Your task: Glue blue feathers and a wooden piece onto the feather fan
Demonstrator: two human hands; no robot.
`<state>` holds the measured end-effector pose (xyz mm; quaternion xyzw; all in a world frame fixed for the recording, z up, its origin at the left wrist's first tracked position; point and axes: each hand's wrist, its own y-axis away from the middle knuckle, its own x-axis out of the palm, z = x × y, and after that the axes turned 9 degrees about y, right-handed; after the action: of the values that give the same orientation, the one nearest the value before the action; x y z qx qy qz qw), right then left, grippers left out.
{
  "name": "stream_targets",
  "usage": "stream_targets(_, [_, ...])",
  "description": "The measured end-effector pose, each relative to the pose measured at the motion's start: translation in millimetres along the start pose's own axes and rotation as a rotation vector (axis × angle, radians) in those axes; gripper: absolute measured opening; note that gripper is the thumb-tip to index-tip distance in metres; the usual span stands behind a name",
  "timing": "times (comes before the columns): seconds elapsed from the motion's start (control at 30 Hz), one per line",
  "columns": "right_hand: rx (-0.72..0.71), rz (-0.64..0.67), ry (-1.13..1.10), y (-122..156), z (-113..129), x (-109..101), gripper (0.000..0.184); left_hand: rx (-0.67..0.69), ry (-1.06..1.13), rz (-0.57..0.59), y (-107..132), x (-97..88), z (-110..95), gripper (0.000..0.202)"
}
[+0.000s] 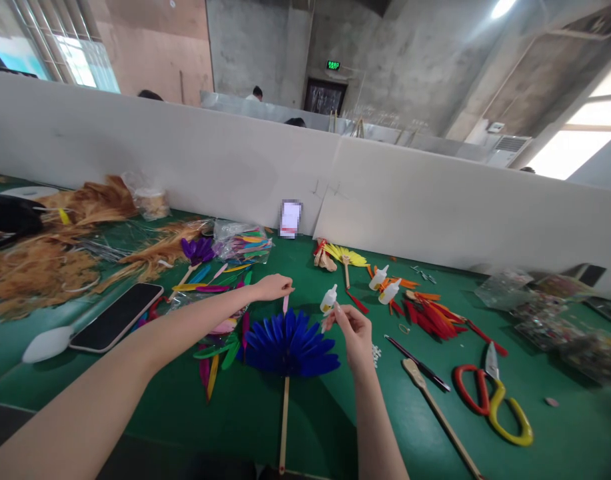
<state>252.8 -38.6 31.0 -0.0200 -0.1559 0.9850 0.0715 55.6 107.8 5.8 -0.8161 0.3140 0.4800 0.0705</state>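
Note:
Over the far edge of a blue feather fan (290, 343), my left hand (274, 287) is closed on a pale pink feather (286, 305) that points down toward the fan. The fan lies flat, its wooden handle (284, 420) toward me. To the fan's right, my right hand (354, 331) is in a pinch beside a small white glue bottle (329, 300). Something pale shows below its fingertips, too small to name. Whether these fingers touch the bottle, I cannot tell. Loose green feathers (230, 352) and other coloured ones lie left of the fan.
Scissors (490, 393), a wooden stick (438, 407) and a dark pen-like tool (418, 363) lie at right. Behind them are red feathers (430, 317) and a yellow fan (346, 256). A phone (118, 318) lies left; a lit phone (290, 219) leans on the white partition (225, 160).

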Motion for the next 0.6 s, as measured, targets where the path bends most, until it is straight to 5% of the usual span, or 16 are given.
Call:
stream_targets(0.27, [-0.023, -0.064, -0.008, 1.4, 1.2, 1.8, 0.029, -0.075, 0.032, -0.211, 8.7, -34.1, 19.4, 0.03])
stream_targets(0.6, [-0.034, -0.1, -0.027, 2.6, -3.0, 0.2, 0.027, -0.376, 0.043, -0.429, 48.1, -67.2, 78.7, 0.032])
